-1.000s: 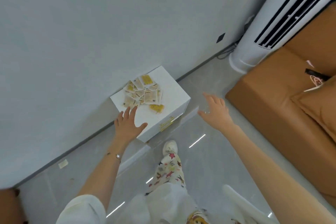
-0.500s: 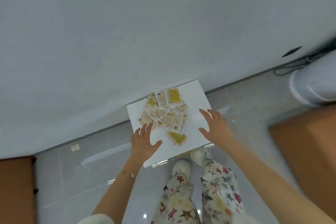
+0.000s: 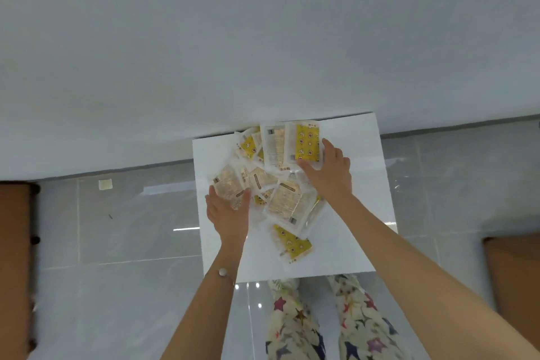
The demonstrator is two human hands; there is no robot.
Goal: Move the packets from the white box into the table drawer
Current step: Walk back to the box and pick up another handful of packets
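Nearest: star-print trousers (image 3: 295, 327), both bare forearms reaching forward, a bead bracelet (image 3: 222, 272) on the left wrist. White box (image 3: 359, 202) stands on the tiled floor (image 3: 131, 228) against the wall (image 3: 263, 38). The packets (image 3: 285, 202) lie heaped on its top, left of centre. No drawer in view. One yellow packet (image 3: 292, 244) lies apart at the near edge of the heap, flat, long axis slanting far-left to near-right. Left hand (image 3: 229, 216) is at the heap's near-left edge; its fingers are covered by a clear packet (image 3: 229, 188), so cannot tell whether they grip. Right hand (image 3: 331, 178) lies on the heap's right side, fingers spread and straight, pressing, holding nothing. Farthest, a yellow packet (image 3: 306, 142) lies flat with its long axis near-to-far; the rest point every way, overlapping. Judgement: thin sealed sachets, light, limp, glossy film, likely to slide off one another. Best gathered between both palms from opposite sides, or scooped from beneath, not pinched singly.
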